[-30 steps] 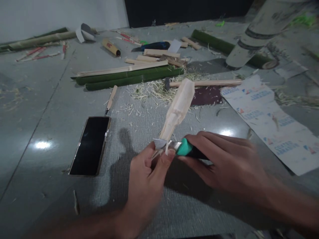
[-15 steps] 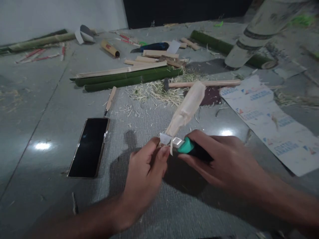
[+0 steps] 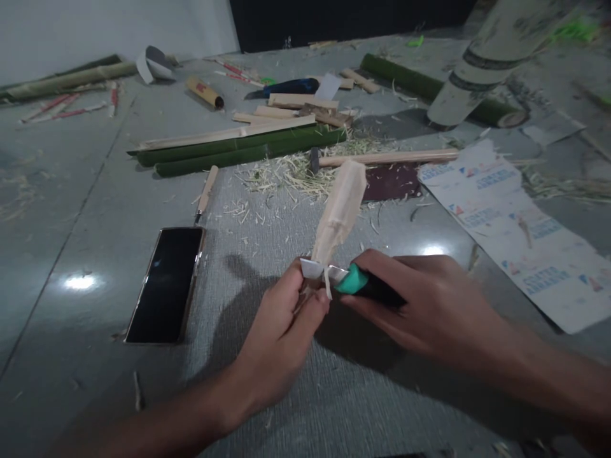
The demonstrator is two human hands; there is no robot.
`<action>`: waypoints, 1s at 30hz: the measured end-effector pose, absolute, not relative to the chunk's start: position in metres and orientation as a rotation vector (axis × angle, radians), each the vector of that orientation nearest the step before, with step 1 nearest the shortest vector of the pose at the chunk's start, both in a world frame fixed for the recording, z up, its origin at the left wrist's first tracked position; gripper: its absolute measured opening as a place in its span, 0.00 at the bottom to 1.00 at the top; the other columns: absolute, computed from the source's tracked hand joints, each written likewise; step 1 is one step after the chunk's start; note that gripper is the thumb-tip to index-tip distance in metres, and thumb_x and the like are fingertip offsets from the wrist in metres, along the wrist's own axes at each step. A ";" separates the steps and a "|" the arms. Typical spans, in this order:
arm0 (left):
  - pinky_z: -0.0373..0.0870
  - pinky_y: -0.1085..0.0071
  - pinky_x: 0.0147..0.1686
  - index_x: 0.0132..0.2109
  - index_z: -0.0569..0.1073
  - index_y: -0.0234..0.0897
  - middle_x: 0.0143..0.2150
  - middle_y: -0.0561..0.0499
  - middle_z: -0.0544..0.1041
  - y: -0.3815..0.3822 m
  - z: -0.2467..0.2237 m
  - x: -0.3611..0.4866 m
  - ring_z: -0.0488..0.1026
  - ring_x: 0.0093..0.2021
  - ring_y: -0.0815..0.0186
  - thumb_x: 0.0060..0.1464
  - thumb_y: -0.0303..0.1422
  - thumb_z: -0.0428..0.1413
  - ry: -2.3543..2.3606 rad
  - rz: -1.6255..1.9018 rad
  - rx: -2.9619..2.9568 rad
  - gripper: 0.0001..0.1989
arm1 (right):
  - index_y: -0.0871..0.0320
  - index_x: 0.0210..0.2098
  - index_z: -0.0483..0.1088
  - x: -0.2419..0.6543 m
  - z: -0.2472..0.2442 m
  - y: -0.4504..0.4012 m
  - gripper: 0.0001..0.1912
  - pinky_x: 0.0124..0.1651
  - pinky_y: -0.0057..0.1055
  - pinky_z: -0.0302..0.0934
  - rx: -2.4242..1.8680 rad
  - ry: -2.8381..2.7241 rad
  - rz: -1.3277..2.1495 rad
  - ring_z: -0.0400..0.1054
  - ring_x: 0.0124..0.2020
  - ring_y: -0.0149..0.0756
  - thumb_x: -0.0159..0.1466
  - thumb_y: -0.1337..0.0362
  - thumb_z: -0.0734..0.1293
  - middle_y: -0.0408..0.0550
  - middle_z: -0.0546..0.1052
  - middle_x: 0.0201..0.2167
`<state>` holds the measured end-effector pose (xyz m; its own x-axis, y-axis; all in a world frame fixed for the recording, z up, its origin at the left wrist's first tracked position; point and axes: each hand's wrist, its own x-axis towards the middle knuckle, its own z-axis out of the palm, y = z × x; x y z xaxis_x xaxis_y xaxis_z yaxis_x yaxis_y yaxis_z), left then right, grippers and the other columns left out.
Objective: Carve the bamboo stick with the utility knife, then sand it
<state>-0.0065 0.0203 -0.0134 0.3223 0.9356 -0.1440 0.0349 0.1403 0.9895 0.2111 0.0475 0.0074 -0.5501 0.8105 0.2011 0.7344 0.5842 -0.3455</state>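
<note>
My left hand [image 3: 291, 318] is closed around the narrow lower end of a pale carved piece of bamboo or wood [image 3: 342, 200], whose broad end points up and away from me. My right hand [image 3: 424, 299] grips a utility knife [image 3: 354, 280] with a black and green handle. Its metal blade lies across the narrow part of the piece, close to my left thumb and fingers. A thin curled shaving [image 3: 328, 284] hangs at the blade. My left fingers hide the lower end of the piece.
A phone [image 3: 167, 283] and a wooden-handled tool [image 3: 207, 191] lie at left. Beyond are a hammer [image 3: 386, 158], green bamboo strips [image 3: 248, 152], shavings [image 3: 286, 175] and a blue-black knife [image 3: 286, 88]. Printed sheet [image 3: 515, 229] lies right, below an upright bamboo-like pole [image 3: 458, 95].
The carved piece has turned more upright, its broad end swinging left. The blade still rests across its narrow part, and the shaving still hangs there. The view has shifted slightly.
</note>
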 end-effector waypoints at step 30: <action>0.55 0.76 0.23 0.29 0.72 0.37 0.23 0.58 0.64 0.019 -0.007 -0.003 0.59 0.25 0.71 0.64 0.43 0.61 1.421 0.861 1.236 0.18 | 0.55 0.37 0.64 0.207 0.013 0.040 0.11 0.24 0.31 0.44 -1.204 -2.415 0.413 0.53 0.18 0.28 0.74 0.57 0.63 0.36 0.66 0.20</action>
